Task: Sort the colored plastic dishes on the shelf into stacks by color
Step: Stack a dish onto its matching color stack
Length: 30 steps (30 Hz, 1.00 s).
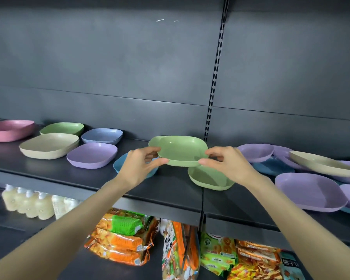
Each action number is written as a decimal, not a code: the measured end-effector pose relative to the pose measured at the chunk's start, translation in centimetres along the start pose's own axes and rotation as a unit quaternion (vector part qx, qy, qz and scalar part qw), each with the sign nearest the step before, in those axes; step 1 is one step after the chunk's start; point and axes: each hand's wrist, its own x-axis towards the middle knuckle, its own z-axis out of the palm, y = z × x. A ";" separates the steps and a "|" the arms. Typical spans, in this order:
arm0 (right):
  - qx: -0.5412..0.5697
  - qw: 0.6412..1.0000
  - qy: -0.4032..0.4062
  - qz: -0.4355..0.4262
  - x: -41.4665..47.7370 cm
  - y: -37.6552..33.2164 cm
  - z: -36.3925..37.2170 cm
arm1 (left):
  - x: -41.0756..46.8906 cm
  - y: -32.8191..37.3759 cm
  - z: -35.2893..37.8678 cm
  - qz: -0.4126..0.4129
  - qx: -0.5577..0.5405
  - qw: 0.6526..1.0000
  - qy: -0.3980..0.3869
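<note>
We're pinching the green dish (182, 151) by opposite rims, left hand (138, 164) and right hand (226, 162); light, stiff, probably slick.

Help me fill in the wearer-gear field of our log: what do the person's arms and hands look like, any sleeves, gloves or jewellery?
The left hand and right hand are both bare: no gloves, rings or bracelets show. Both forearms are uncovered down to the picture's lower edge, with no sleeve, watch, band or marking in view.
</note>
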 end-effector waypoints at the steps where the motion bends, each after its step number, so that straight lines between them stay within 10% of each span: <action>1: 0.000 1.000 0.008 -0.003 0.7 -0.7 0.4 | 0.5 -0.4 -0.8 0.005 -0.001 1.000 0.003; 30: 0.025 0.990 -0.095 -0.097 28.3 -23.0 27.5 | 15.3 -23.0 -32.7 -0.099 0.020 0.995 -0.004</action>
